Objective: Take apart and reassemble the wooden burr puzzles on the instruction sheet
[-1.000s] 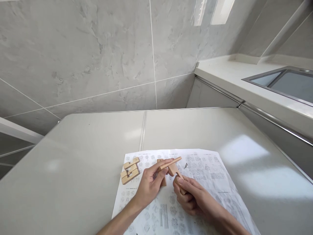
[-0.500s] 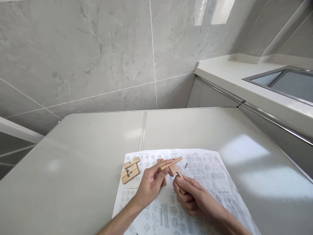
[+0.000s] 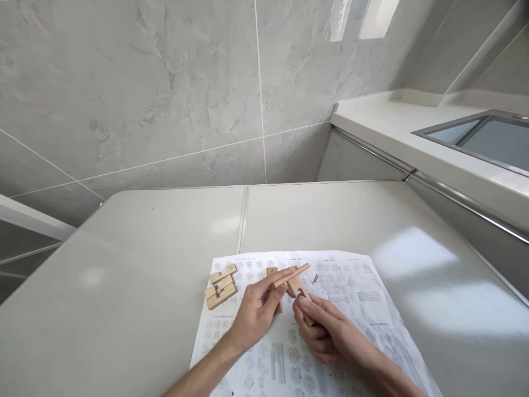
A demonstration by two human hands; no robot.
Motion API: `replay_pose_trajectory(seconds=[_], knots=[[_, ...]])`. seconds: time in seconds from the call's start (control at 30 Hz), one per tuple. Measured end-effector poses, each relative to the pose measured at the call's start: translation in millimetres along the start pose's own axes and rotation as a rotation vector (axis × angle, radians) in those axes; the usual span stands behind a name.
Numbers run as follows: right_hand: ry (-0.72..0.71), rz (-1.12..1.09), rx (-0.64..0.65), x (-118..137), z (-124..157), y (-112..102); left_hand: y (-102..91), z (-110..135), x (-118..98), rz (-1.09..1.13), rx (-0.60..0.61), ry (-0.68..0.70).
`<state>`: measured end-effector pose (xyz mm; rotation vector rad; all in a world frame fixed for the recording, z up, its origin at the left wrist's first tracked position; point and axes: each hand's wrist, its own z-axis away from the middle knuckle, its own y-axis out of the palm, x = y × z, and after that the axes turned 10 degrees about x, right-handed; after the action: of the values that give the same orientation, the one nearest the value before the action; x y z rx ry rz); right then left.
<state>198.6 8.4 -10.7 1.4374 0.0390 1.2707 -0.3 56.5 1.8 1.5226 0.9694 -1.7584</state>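
A slim wooden stick point(image 3: 298, 272) is pinched between the thumb and fingers of my left hand point(image 3: 254, 311), slanting up to the right. My right hand point(image 3: 324, 331) is closed around a flat, notched wooden puzzle piece point(image 3: 296, 285), whose upper end lies just under the stick. The fingers hide the lower part of that piece. Partly covered by my left hand, a reddish-brown wooden block point(image 3: 271, 271) rests on the printed sheet point(image 3: 351, 336). To the left, several paler notched wooden puzzle pieces point(image 3: 225, 296) sit together at the sheet's edge.
The sheet carries small printed diagrams and lies on a pale table point(image 3: 136, 275) with a seam across it. A tiny dark scrap point(image 3: 315, 278) is on the paper. Beyond the table stands a grey tiled wall point(image 3: 173, 99); a white counter point(image 3: 384, 118) with a sink is at right.
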Motion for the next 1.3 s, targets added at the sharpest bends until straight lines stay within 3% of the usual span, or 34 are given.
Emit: replay_pose_trajectory(seconds=[0.27,0.97,1.3], knots=[[0.01,-0.014,0.056,4.7,0.2,1.1,-1.0,-0.5,0.6,0.021,0.028,-0.004],[-0.036,0.047,0.002,0.4,0.1,1.8,2.0,1.2,7.1,0.04,0.028,-0.02],[-0.047,0.023,0.053,3.3,-0.9,-1.4,0.5,1.5,8.1,0.005,0.083,0.045]])
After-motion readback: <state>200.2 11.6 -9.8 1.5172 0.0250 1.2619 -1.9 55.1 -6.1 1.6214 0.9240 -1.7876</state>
